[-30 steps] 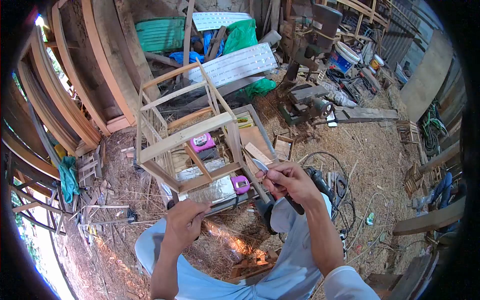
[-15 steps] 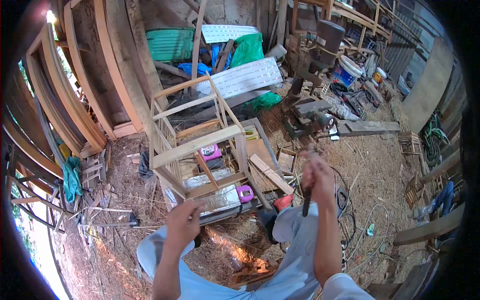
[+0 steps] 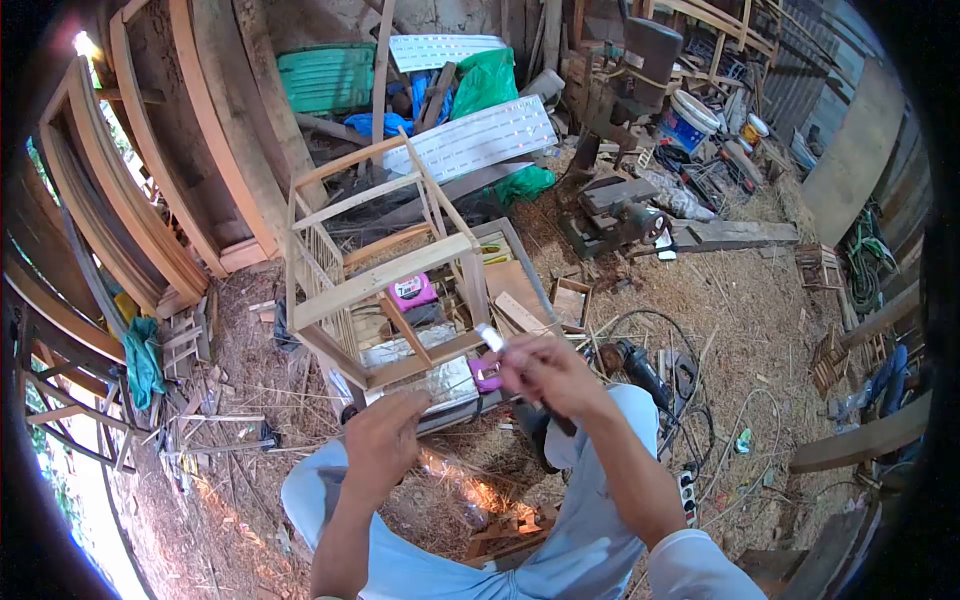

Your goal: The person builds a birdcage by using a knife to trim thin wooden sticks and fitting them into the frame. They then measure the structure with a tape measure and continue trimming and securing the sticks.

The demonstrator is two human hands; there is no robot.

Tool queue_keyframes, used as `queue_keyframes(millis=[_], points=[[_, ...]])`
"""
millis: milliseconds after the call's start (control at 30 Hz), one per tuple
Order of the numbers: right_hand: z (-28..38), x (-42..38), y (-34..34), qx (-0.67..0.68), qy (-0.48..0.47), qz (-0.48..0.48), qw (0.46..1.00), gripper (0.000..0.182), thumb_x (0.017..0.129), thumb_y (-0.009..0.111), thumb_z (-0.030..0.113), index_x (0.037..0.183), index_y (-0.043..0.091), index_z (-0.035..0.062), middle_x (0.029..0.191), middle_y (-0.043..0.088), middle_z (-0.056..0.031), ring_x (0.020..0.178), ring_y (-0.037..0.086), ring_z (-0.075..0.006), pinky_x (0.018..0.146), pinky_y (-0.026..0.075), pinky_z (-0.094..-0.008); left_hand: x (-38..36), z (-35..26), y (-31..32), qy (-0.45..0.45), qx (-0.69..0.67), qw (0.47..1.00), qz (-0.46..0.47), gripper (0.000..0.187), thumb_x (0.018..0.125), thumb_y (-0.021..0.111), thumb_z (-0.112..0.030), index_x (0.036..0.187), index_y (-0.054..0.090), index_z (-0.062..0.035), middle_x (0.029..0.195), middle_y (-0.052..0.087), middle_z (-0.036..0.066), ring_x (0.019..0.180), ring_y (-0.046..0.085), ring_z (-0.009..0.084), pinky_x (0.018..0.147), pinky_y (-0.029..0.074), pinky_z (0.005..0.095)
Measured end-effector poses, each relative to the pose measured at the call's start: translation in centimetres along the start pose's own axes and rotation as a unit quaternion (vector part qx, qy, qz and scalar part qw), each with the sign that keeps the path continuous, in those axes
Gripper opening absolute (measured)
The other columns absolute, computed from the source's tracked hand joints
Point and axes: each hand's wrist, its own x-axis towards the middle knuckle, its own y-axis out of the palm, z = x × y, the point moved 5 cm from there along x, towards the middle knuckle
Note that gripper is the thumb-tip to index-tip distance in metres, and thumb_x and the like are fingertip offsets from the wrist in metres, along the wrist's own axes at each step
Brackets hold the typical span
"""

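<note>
The wooden frame point(image 3: 375, 270) stands on the straw in front of my knees, my left hand point(image 3: 383, 440) curls loosely below it holding nothing I can make out, and my right hand point(image 3: 545, 375) grips a knife point(image 3: 492, 338) beside it.

- Left hand point(image 3: 383, 443) raised in front of the body, back toward the camera, fingers curled loosely inward; whether closed on anything cannot be told.
- Left forearm bare, running up from the lower edge to the wrist.
- Right hand point(image 3: 545, 372) higher and further forward, fingers bunched in a grip, somewhat blurred.
- Right forearm bare, angled up from a pale sleeve at the elbow.
- Hands near each other, not touching.
- Both knees bent, spread apart below the arms.
</note>
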Motion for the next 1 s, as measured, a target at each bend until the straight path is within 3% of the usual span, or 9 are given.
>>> queue_keyframes(millis=[33, 133, 233, 633, 700, 733, 867, 967, 1000], points=[[0.6, -0.1, -1.4, -0.018, -0.027, -0.058, 0.998, 0.026, 0.094, 0.053, 0.020, 0.104, 0.062, -0.0022, 0.067, 0.052, 0.0006, 0.048, 0.034, -0.0033, 0.042, 0.026, -0.0194, -0.1, 0.2, -0.4, -0.001, -0.009, 1.000, -0.021, 0.021, 0.073, 0.062, 0.004, 0.091, 0.065, -0.0067, 0.083, 0.066, 0.012, 0.075, 0.065, 0.0286, 0.063, 0.051, 0.0347], [2.0, -0.8, -3.0, -0.002, 0.000, -0.038, 0.999, 0.025, 0.093, 0.055, 0.020, 0.101, 0.063, -0.0026, 0.066, 0.051, 0.0007, 0.048, 0.033, -0.0037, 0.043, 0.024, -0.0194, -0.6, 0.5, -0.2, -0.010, -0.018, 0.999, 0.045, 0.021, 0.071, 0.063, 0.003, 0.090, 0.065, -0.0071, 0.083, 0.066, 0.011, 0.074, 0.065, 0.0285, 0.062, 0.052, 0.0347], [2.1, -1.4, -3.6, 0.017, 0.024, -0.047, 0.998, 0.020, 0.092, 0.054, 0.013, 0.094, 0.066, -0.0027, 0.071, 0.056, -0.0005, 0.051, 0.039, -0.0033, 0.045, 0.027, -0.0192, -1.2, 0.8, 0.0, -0.005, -0.028, 0.999, 0.046, 0.021, 0.071, 0.064, 0.001, 0.090, 0.065, -0.0074, 0.084, 0.067, 0.011, 0.074, 0.066, 0.0286, 0.062, 0.052, 0.0349], [1.9, -1.0, -2.5, 0.009, 0.005, -0.061, 0.998, 0.018, 0.093, 0.054, 0.014, 0.098, 0.063, -0.0002, 0.067, 0.053, 0.0042, 0.050, 0.037, -0.0014, 0.045, 0.026, -0.0172, -1.2, 0.0, -1.6, 0.006, -0.011, 0.999, 0.036, 0.014, 0.074, 0.064, -0.002, 0.087, 0.065, -0.0076, 0.081, 0.067, 0.010, 0.071, 0.066, 0.0275, 0.061, 0.051, 0.0349], [2.0, -1.0, -2.4, -0.016, 0.024, -0.108, 0.994, 0.020, 0.091, 0.058, 0.019, 0.095, 0.062, -0.0001, 0.065, 0.048, 0.0034, 0.048, 0.032, -0.0017, 0.043, 0.023, -0.0174, -1.4, 0.5, -1.0, 0.003, -0.015, 0.999, 0.039, 0.014, 0.076, 0.064, -0.002, 0.088, 0.064, -0.0080, 0.082, 0.067, 0.010, 0.071, 0.065, 0.0282, 0.060, 0.051, 0.0353], [1.6, -0.9, -2.7, -0.002, 0.012, -0.059, 0.998, 0.021, 0.093, 0.055, 0.018, 0.101, 0.061, -0.0002, 0.063, 0.046, 0.0038, 0.046, 0.031, -0.0024, 0.041, 0.023, -0.0181, -1.7, 0.9, -0.7, -0.009, -0.017, 0.998, 0.053, 0.013, 0.077, 0.063, -0.003, 0.089, 0.064, -0.0084, 0.083, 0.066, 0.010, 0.071, 0.065, 0.0289, 0.060, 0.051, 0.0357], [-0.4, -0.3, 0.4, 0.077, 0.053, -0.053, 0.994, 0.025, 0.097, 0.045, 0.015, 0.112, 0.057, -0.0005, 0.062, 0.045, 0.0027, 0.048, 0.032, -0.0038, 0.042, 0.023, -0.0195, -1.4, 1.0, 0.9, -0.032, -0.062, 0.996, 0.061, 0.014, 0.081, 0.060, -0.006, 0.094, 0.062, -0.0102, 0.084, 0.066, 0.010, 0.071, 0.064, 0.0302, 0.059, 0.051, 0.0372], [-2.2, 0.0, 4.7, 0.050, 0.069, 0.073, 0.994, 0.025, 0.098, 0.044, 0.016, 0.112, 0.057, 0.0001, 0.062, 0.045, 0.0026, 0.049, 0.032, -0.0045, 0.043, 0.024, -0.0202, -1.0, 0.3, 0.9, -0.038, -0.037, 0.996, 0.069, 0.015, 0.084, 0.057, -0.008, 0.098, 0.061, -0.0112, 0.086, 0.066, 0.009, 0.071, 0.064, 0.0305, 0.060, 0.051, 0.0379], [-2.5, -0.1, 5.4, 0.076, 0.090, 0.067, 0.991, 0.025, 0.097, 0.046, 0.018, 0.109, 0.058, -0.0003, 0.061, 0.045, 0.0025, 0.048, 0.033, -0.0050, 0.043, 0.025, -0.0204, -0.9, 0.3, 0.6, -0.052, -0.043, 0.996, 0.057, 0.013, 0.084, 0.058, -0.008, 0.096, 0.063, -0.0095, 0.084, 0.066, 0.010, 0.070, 0.065, 0.0309, 0.059, 0.051, 0.0369]])
